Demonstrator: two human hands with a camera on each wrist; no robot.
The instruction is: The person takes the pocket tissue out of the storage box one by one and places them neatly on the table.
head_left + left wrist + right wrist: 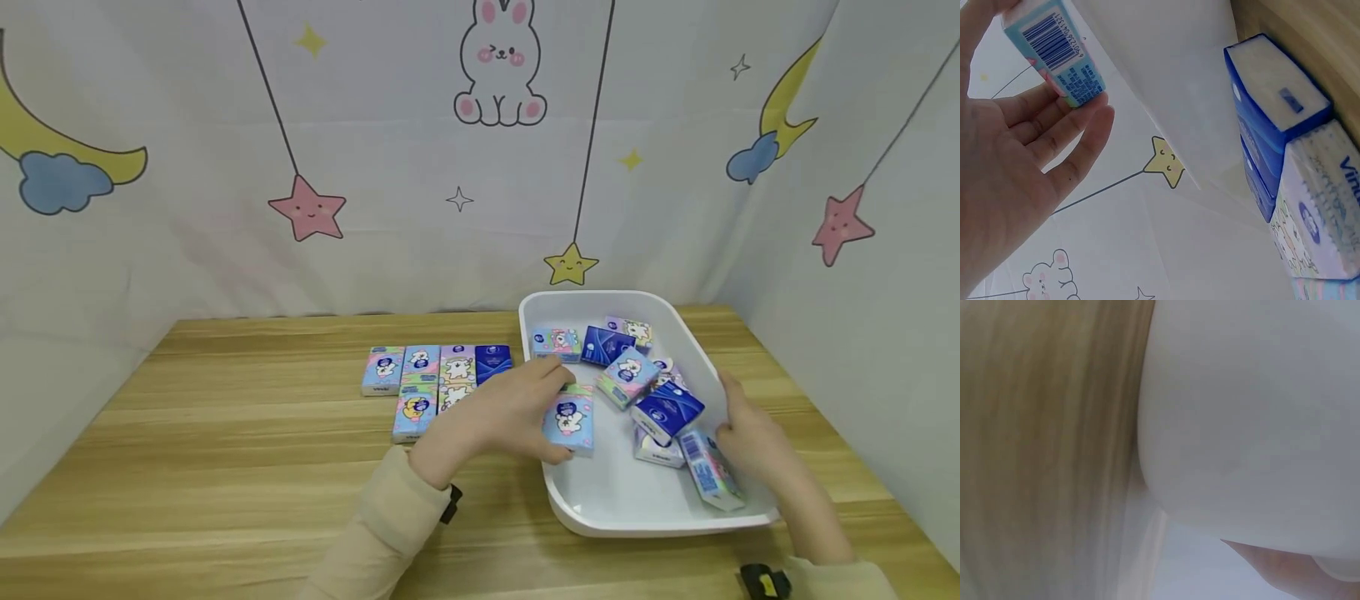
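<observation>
Between thumb and fingers, my left hand [517,408] holds a light-blue pocket tissue pack [569,423] just inside the left rim of a white plastic bin [600,500]. In the left wrist view, the barcode end of that tissue pack [1060,53] faces the camera. My right hand [757,433] grips the bin's right rim, its thumb on the inner side. In the right wrist view the bin's outer wall [1247,425] hides most of this hand. Several more packs lie jumbled in the bin, among them a dark-blue pack [667,412] and a barcode-side-up pack [708,471].
Left of the bin, tissue packs lie side by side in two rows on the wooden table [225,467], including a light-blue pack [383,372] and a dark-blue pack [492,362]. My left forearm partly covers the nearer row. A printed cloth [405,250] hangs behind the table.
</observation>
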